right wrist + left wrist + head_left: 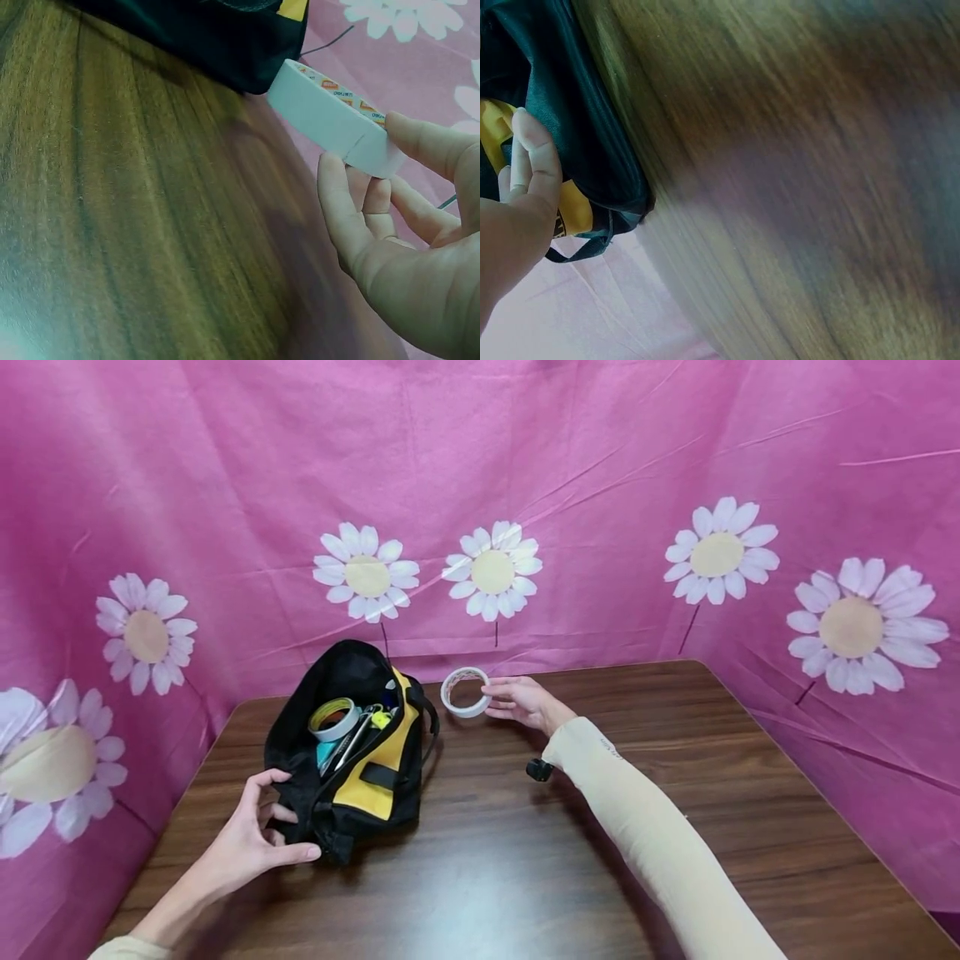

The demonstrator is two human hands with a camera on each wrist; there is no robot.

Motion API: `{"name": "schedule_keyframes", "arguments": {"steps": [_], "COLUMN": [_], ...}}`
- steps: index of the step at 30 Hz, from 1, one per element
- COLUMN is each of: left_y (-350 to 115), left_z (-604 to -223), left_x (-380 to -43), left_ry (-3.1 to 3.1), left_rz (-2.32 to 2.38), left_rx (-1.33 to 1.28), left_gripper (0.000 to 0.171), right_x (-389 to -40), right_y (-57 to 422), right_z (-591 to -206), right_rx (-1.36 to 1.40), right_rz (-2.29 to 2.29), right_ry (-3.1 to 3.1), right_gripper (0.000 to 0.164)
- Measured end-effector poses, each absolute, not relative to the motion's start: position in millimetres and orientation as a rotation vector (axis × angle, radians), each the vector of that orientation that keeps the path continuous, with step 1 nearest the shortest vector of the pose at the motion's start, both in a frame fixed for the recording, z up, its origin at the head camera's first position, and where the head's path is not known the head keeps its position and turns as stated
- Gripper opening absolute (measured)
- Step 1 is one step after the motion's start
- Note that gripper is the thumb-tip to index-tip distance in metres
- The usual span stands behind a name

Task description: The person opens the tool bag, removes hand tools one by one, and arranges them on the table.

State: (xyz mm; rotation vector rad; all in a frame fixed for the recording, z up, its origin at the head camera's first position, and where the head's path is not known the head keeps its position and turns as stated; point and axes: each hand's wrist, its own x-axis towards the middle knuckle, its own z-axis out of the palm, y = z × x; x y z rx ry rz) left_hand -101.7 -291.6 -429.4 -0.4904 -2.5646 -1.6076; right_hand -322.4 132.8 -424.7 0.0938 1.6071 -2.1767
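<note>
A black and yellow tool bag (362,795) lies open on the table, its mouth facing up and towards me. At its near left end, my left hand (243,843) grips the black fabric, the fingers over the rim and the thumb along the front. In the left wrist view that hand (536,165) lies against the bag's side (585,127). My right hand (527,703) pinches a roll of white tape (467,712) by its edge, held up to the right of the bag. The right wrist view shows thumb and fingertips on the tape roll (322,112), with printing on its inner core.
Inside the bag are another tape roll (343,729), a slim silver tool (352,745) and a small yellow item (381,719). The wooden table (480,860) ends at a pink curtain (600,460) with white daisies.
</note>
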Motion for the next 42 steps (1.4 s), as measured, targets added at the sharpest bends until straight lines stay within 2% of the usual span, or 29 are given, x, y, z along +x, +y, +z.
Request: {"name": "schedule_keyframes", "arguments": {"steps": [3,6,14,25,35,42], "left_y": [-290,-289,-292,-294,-294,-294], "left_z": [-428,-428,-426,-431,-433,-434], "left_x": [-103,-104,-102,-102,-102,-103], "left_ry": [-2.562,-2.562,-2.587,-2.542,-2.545,-2.546], "left_rz": [-1.608,-1.605,-1.596,-1.63,-1.624,-1.629], "left_rx": [-0.503,-0.511,-0.495,-0.515,-0.519,-0.527], "left_gripper": [0.097,0.097,0.097,0.099,0.098,0.097], "right_x": [-324,-324,-323,-319,-318,-321], "right_y": [132,131,124,115,114,114], "right_z": [-429,-434,-446,-454,-454,-456], "right_rx": [0.087,0.099,0.119,0.19,0.318,0.312], "right_rz": [-2.184,-2.183,-2.111,-2.07,-2.16,-2.169], "right_ry": [1.626,1.641,1.762,1.916,1.832,1.833], "right_gripper": [0.049,0.054,0.046,0.045,0.04,0.038]}}
